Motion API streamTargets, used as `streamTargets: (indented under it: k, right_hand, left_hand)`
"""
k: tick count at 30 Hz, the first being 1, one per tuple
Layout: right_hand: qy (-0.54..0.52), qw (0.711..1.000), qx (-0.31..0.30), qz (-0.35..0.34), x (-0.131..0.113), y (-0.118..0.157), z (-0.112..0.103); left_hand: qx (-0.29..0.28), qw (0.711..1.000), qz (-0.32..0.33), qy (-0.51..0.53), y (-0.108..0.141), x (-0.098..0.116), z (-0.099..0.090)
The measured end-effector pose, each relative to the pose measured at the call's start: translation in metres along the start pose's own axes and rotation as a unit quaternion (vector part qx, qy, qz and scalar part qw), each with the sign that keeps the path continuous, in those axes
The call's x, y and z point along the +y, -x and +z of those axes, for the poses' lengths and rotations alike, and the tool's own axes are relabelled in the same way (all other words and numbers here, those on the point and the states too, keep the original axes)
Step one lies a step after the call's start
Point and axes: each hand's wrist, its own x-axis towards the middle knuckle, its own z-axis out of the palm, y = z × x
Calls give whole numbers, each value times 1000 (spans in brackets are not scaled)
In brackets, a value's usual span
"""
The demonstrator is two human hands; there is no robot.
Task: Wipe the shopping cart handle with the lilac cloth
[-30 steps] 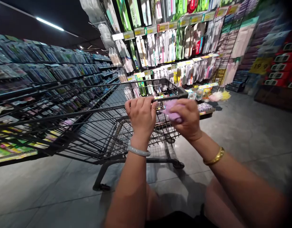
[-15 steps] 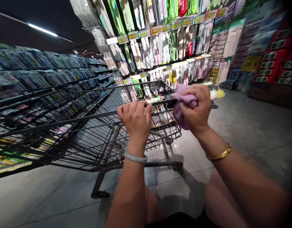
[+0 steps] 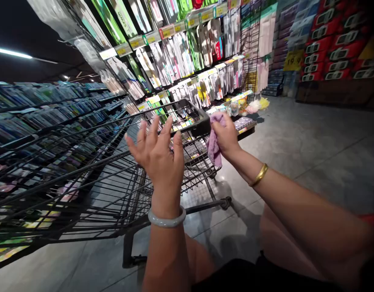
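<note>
The handling looks under way, with no finish visible: the right hand is clamped on a purple cloth beside the cart's corner, while the empty left hand spreads its fingers apart near it.

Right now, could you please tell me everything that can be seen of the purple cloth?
The purple cloth is light purple and looks soft, with a slightly fuzzy, towel-like surface. It is crumpled, not spread out: its upper part is gripped in the right hand, and the rest hangs down in loose folds. It is beside the shopping cart's black corner; I cannot tell whether they touch. The folds and the hand hide its full shape.
</note>
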Motion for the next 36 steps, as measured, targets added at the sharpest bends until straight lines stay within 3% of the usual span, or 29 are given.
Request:
streamTargets:
  k: [3, 5, 10, 15, 17, 23, 26, 30, 33, 36]
  right_hand:
    - [-12, 998, -13, 66, 17, 1, -4]
    - [-23, 997, -18, 73, 11, 0, -3]
    - [-28, 999, -43, 14, -16, -3, 1]
    - [33, 996, -45, 75, 16, 0, -4]
    - [29, 995, -43, 83, 18, 0, -4]
    - [-6, 999, -50, -7, -21, 0, 13]
    - [27, 999, -37, 0, -4, 4, 16]
    - [51, 997, -26, 45, 23, 7, 15]
    - [43, 999, -28, 18, 4, 6, 18]
    - [35, 995, -4, -96, -25, 6, 25]
  left_hand:
    - [-29, 999, 23, 2, 3, 7, 9]
    - [-22, 999, 20, -17, 5, 8, 15]
    - [-2, 1000, 17, -26, 6, 7, 18]
    - [1, 999, 9, -40, 7, 5, 17]
    - [4, 999, 6, -50, 8, 4, 17]
    - [35, 998, -34, -49, 5, 6, 8]
    - [35, 997, -48, -42, -1, 14, 2]
    - [-7, 1000, 14, 0, -5, 26, 7]
    - [-48, 998, 21, -38, -4, 31, 14]
    - [-42, 996, 12, -75, -3, 33, 18]
